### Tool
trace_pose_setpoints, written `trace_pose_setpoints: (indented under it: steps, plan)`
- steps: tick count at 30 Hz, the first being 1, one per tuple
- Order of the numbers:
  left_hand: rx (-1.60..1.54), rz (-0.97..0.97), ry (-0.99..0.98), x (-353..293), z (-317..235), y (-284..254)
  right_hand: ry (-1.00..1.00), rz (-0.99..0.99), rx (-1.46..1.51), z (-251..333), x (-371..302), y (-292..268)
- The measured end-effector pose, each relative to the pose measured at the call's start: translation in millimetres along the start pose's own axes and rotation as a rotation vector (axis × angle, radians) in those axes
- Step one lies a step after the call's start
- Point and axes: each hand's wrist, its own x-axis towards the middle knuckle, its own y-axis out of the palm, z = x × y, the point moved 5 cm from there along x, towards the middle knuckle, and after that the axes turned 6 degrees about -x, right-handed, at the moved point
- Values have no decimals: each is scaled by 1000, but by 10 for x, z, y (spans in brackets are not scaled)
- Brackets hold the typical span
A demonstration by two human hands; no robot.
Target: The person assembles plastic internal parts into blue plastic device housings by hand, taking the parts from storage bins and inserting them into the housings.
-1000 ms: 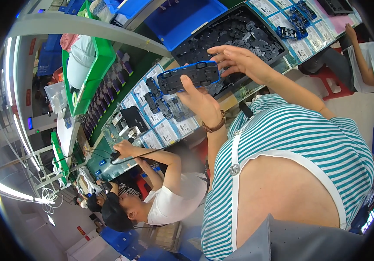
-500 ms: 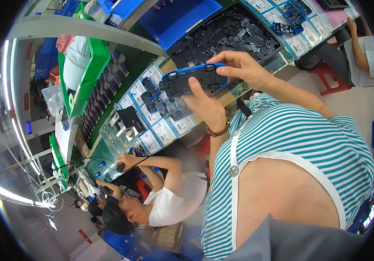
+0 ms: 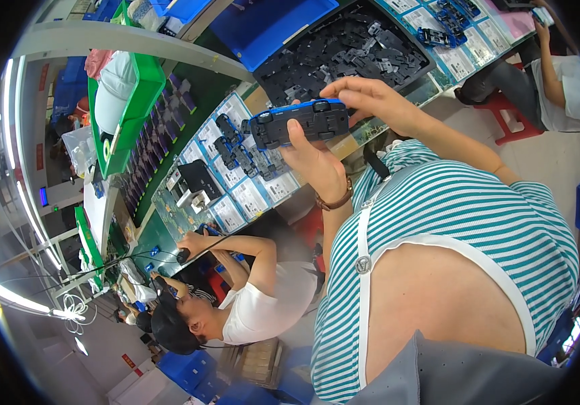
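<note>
A blue toy car (image 3: 300,125) is turned so that its black underside and wheels show. My left hand (image 3: 317,162) grips it, the thumb lying across the underside and the other fingers mostly hidden behind the car. At the car's right end is my right hand (image 3: 378,101), its fingers apart and stretched out over that end. Whether a fingertip touches the car there, I cannot tell. Several more toy cars with black undersides (image 3: 246,152) lie beyond the left hand on white printed sheets (image 3: 249,199).
A black tray (image 3: 428,64) of loose black plastic parts stands beyond my hands, beside a blue bin (image 3: 263,30). More blue cars (image 3: 449,23) sit on sheets at far right. A co-worker in white (image 3: 263,304) works at left; another person (image 3: 560,88) sits at right.
My right hand's fingers have loosened from their pinch on the car's right end and spread. The car, in my left hand, has shifted slightly left.
</note>
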Motion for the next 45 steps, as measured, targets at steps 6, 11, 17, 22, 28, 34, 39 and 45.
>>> trace_pose_setpoints:
  steps: [6,11,17,22,28,34,39,45]
  plan:
    - [43,16,109,-90,47,19,-109,-47,-127,-13,-128,68]
    - [105,46,127,-99,84,-44,-107,-104,-217,-61,-164,64]
    - [88,-7,124,-114,113,-96,-162,-112,-93,-248,-230,149]
    - [127,-43,99,-90,171,-247,-124,-110,-85,-363,-202,213]
    - [186,-86,140,-87,193,-454,-147,-129,-178,-519,-196,325]
    - [242,-93,162,-80,78,-537,-18,-51,-116,-561,-151,450]
    - [35,-106,41,-28,50,-765,-7,-30,-53,-639,-39,600]
    - [-134,-222,-33,360,-239,-1461,63,30,-325,-752,-18,575]
